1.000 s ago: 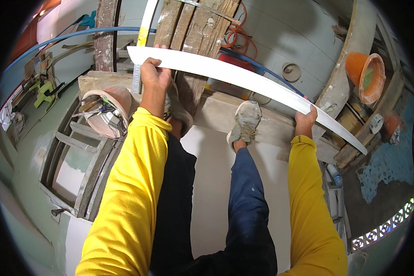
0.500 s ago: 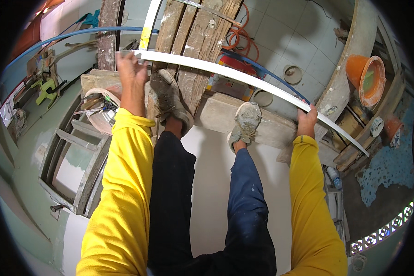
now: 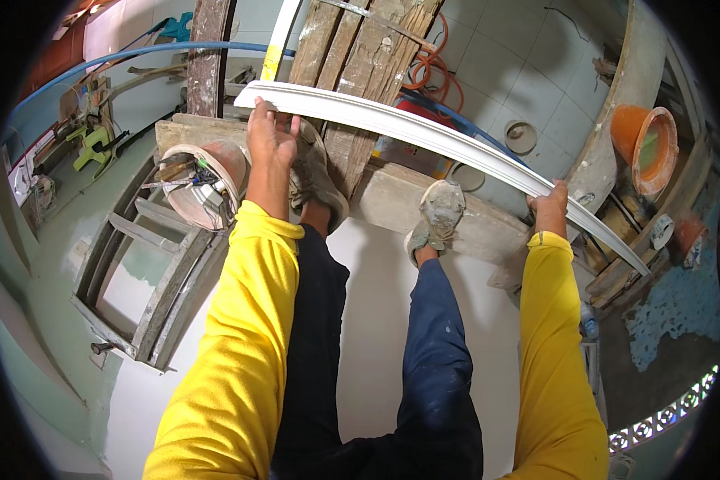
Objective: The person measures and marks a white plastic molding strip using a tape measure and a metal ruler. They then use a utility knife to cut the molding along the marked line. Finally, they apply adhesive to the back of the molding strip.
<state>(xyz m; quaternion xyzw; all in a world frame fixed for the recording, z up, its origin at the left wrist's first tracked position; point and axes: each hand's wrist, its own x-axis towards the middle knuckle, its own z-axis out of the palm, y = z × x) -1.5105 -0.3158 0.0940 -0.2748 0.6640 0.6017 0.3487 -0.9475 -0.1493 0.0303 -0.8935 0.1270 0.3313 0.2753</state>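
A long white moulding strip [image 3: 392, 120] with a grooved face spans the view from upper left to the right. My left hand [image 3: 271, 148] is closed on its lower edge near the left end, the thumb and fingertips on the strip. Farther along, my right hand [image 3: 550, 210] grips the strip short of its right end, fingers curled around it. Behind the left end, another white strip with a yellow patch [image 3: 273, 58] runs up out of view. My shoes stand on wooden planks [image 3: 392, 188] below the moulding.
A bucket of tools [image 3: 230, 164] stands left, by a grey wooden frame [image 3: 172, 276]. To the right are an orange bucket [image 3: 628, 132] and a roll of tape [image 3: 662, 230]. Orange hose [image 3: 444, 84] lies on the tiled floor [image 3: 488, 36] beyond weathered boards [image 3: 352, 80].
The moulding has tilted, so its grooved face now shows. My left hand has shifted inward from the strip's left end; my right hand still grips it. The whole view has shifted slightly.
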